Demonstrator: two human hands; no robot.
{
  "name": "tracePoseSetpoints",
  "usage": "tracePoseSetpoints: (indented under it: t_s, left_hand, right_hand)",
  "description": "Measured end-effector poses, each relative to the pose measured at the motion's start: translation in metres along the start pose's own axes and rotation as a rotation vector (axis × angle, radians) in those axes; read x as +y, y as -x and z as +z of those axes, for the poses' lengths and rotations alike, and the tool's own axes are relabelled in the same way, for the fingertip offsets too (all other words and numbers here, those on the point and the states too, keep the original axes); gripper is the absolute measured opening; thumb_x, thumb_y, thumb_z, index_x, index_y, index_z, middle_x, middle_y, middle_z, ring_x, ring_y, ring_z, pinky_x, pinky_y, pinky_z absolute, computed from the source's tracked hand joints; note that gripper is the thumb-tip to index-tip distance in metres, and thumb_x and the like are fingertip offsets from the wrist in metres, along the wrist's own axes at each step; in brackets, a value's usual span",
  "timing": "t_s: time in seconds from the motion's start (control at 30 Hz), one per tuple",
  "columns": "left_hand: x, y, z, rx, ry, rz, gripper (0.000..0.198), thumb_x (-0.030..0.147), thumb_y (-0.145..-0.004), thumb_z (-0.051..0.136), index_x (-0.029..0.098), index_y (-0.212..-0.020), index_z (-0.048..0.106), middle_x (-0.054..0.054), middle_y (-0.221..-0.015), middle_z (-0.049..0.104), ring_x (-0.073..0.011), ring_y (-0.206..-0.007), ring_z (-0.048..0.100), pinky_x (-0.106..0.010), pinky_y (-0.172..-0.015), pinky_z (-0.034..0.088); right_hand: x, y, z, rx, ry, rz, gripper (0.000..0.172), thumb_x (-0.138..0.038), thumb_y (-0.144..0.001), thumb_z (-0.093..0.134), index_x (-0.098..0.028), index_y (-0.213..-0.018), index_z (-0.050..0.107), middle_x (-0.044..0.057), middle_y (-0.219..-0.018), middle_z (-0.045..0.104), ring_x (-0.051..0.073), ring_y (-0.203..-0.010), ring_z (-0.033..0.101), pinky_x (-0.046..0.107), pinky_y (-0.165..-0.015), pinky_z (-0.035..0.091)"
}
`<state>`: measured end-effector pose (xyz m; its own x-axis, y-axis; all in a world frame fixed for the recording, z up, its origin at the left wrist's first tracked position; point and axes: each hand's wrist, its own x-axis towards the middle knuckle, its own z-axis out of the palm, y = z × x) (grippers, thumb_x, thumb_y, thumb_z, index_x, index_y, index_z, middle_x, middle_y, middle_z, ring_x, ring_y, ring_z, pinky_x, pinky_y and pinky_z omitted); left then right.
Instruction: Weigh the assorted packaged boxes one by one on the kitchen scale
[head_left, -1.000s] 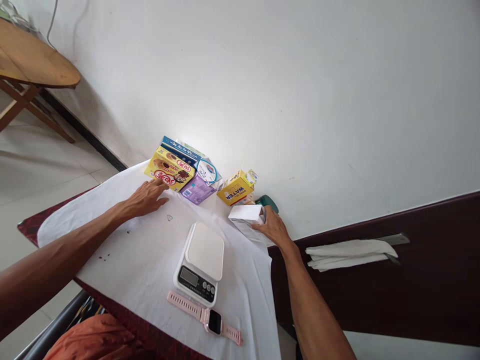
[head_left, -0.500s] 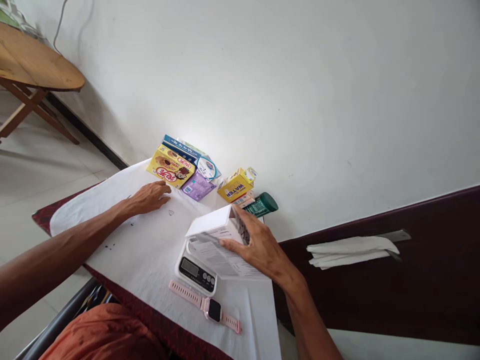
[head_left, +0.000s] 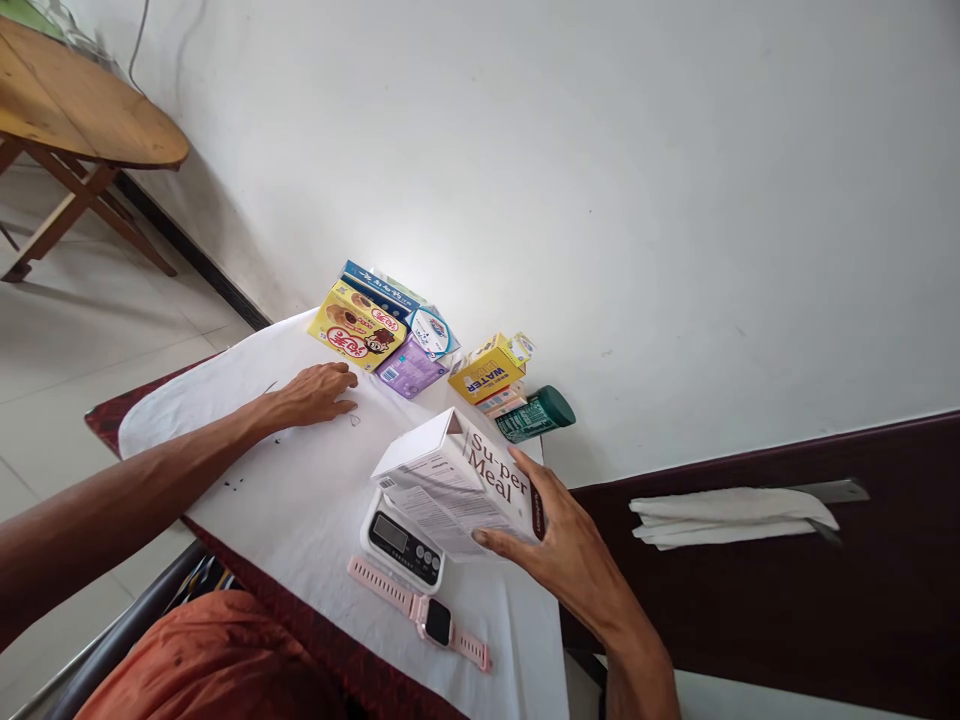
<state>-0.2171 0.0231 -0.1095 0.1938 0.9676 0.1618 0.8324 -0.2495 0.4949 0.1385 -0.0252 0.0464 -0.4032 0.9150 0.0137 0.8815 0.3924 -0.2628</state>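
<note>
Fingers (head_left: pixel 534 470) of your right hand (head_left: pixel 566 530) spread wide across one end of an upright-lettered white cardboard box (head_left: pixel 454 490), the thumb (head_left: pixel 508 546) on its near, finely printed side and the forefinger at the far edge of the "Su-per Meal" face; how firmly they grip, you cannot tell from this view. The box lies over the far part of a white plastic kitchen scale (head_left: pixel 402 540) with a dark control panel; the contact beneath it is hidden. Your left hand lies on the white cloth (head_left: pixel 292 510), palm down, fingers loosely bent, with nothing visible in its hold, just beside a yellow printed carton (head_left: pixel 358 327). A pink-strapped watch (head_left: pixel 436 622) lies near the scale's panel end; a dark green cylindrical canister (head_left: pixel 538 413) lies beyond the box. For good control, judge the box's balance before loosening your fingers, keep its weight centred over the scale, open thumb and fingers evenly, and keep both hands off the scale and its buttons.
</note>
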Motion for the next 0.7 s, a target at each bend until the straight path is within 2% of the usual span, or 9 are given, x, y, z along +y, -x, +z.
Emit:
tracePoseSetpoints:
  t_s: [0.1,0.17,0.3,0.4,0.5,0.7]
  left_hand:
    - [0.008,0.004,0.008,0.048,-0.028,0.037,0.043,0.042,-0.093,0.057,0.015,-0.126,0.060,-0.016,-0.124,0.062,-0.0303,-0.111,0.061,-0.042,-0.093,0.048]
    - [0.017,0.011,0.017,0.055,-0.052,0.109,0.056,0.049,-0.092,0.061,0.016,-0.137,0.054,-0.019,-0.138,0.057,-0.0332,-0.125,0.055,-0.046,-0.103,0.044]
    - [0.032,0.030,0.032,-0.061,-0.085,0.266,0.072,0.060,-0.095,0.056,0.018,-0.152,0.042,-0.020,-0.161,0.039,-0.0359,-0.149,0.036,-0.051,-0.120,0.028]
    - [0.033,0.047,0.033,-0.122,-0.086,0.301,0.073,0.063,-0.099,0.047,0.016,-0.154,0.041,-0.021,-0.164,0.034,-0.0349,-0.153,0.031,-0.051,-0.124,0.022]
    - [0.030,0.064,0.029,-0.141,-0.070,0.299,0.077,0.066,-0.099,0.044,0.016,-0.157,0.037,-0.020,-0.166,0.029,-0.0338,-0.155,0.027,-0.052,-0.126,0.019]
    - [0.036,0.103,0.025,-0.148,0.031,0.282,0.082,0.069,-0.097,0.046,0.021,-0.162,0.029,-0.019,-0.168,0.021,-0.0342,-0.157,0.021,-0.057,-0.126,0.017]
  right_hand:
    - [0.019,0.014,0.005,0.000,-0.116,0.078,0.097,-0.060,-0.071,0.082,-0.031,-0.153,0.040,0.009,-0.152,0.052,0.032,-0.137,0.052,0.049,-0.112,0.045]
    - [0.025,0.019,0.008,0.010,-0.215,0.112,0.090,-0.059,-0.073,0.081,-0.030,-0.149,0.043,0.008,-0.146,0.057,0.030,-0.130,0.058,0.046,-0.106,0.050]
    - [0.022,0.018,0.008,0.041,-0.271,0.133,0.074,-0.058,-0.072,0.082,-0.026,-0.132,0.053,0.006,-0.118,0.070,0.026,-0.101,0.069,0.037,-0.085,0.057]
    - [0.013,0.010,0.003,0.090,-0.268,0.119,0.068,-0.059,-0.070,0.083,-0.024,-0.122,0.057,0.004,-0.104,0.072,0.024,-0.087,0.069,0.033,-0.074,0.056]
    - [-0.001,-0.006,0.002,0.172,-0.276,0.096,0.066,-0.059,-0.069,0.083,-0.023,-0.119,0.059,0.005,-0.103,0.072,0.023,-0.085,0.067,0.033,-0.072,0.055]
    - [-0.053,-0.064,0.025,0.263,-0.428,-0.012,0.069,-0.058,-0.064,0.087,-0.023,-0.117,0.060,0.006,-0.106,0.072,0.024,-0.088,0.067,0.036,-0.075,0.056]
